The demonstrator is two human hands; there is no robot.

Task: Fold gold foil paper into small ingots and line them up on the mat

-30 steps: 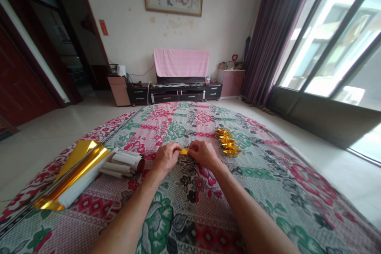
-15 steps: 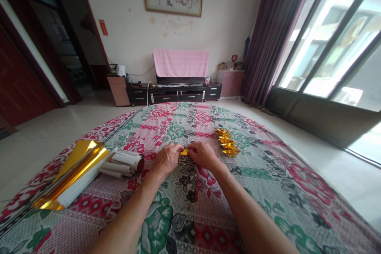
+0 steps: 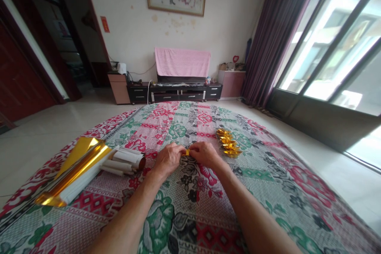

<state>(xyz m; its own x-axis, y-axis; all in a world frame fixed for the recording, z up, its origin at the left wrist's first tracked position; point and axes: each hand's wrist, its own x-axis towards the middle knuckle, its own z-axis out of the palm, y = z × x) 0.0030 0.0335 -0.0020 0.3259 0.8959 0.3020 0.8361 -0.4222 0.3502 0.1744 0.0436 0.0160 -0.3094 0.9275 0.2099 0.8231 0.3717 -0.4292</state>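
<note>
My left hand [image 3: 170, 158] and my right hand [image 3: 205, 153] meet over the middle of the table. Between their fingertips is a small piece of gold foil paper [image 3: 187, 152], pinched at both ends; most of it is hidden by the fingers. To the right of my right hand stands a row of several folded gold paper pieces [image 3: 228, 143], pointed at their ends. Left of my left hand lies a stack of gold foil sheets [image 3: 89, 166], partly curled, with white undersides. Several white paper rolls [image 3: 123, 162] rest against it.
A flowered cloth [image 3: 256, 202] in red, green and grey covers the round table. Beyond its far edge stands a low black cabinet [image 3: 178, 94], with a pink cloth [image 3: 182, 62] draped over something on top. A purple curtain [image 3: 268, 27] and glazed doors are at the right.
My fingertips have drawn slightly closer together, and less of the gold foil paper shows between them. The whole view has shifted slightly. The other gold pieces lie as before.
</note>
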